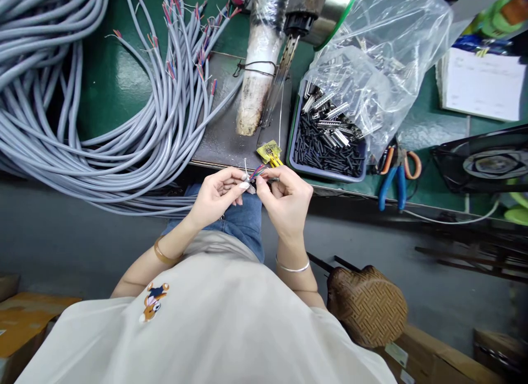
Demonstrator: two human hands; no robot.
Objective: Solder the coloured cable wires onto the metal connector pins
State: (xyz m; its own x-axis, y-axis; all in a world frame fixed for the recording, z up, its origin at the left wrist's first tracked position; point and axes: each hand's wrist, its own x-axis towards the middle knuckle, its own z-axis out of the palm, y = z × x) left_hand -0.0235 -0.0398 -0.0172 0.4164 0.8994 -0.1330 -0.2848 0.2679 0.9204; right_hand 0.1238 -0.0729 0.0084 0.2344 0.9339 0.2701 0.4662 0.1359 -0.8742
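Both hands meet just in front of the bench edge. My left hand (216, 196) is closed in a pinch on the stripped end of a grey cable, whose coloured inner wires (258, 171) fan out between the fingertips. My right hand (286, 199) is closed too, its thumb and fingers pinching the same coloured wires from the right. A thin solder wire (281, 117) hangs down above them, and a small yellow piece (269, 152) lies on the grey plate (223, 125) just beyond the fingers.
A big bundle of grey cables (61, 125) covers the left of the green bench. A soldering iron holder (259, 70) stands at centre. A blue tray (325, 161) of small black parts sits under a clear bag (383, 59). Blue-and-orange pliers (396, 175) lie to the right. A woven stool (365, 304) stands below.
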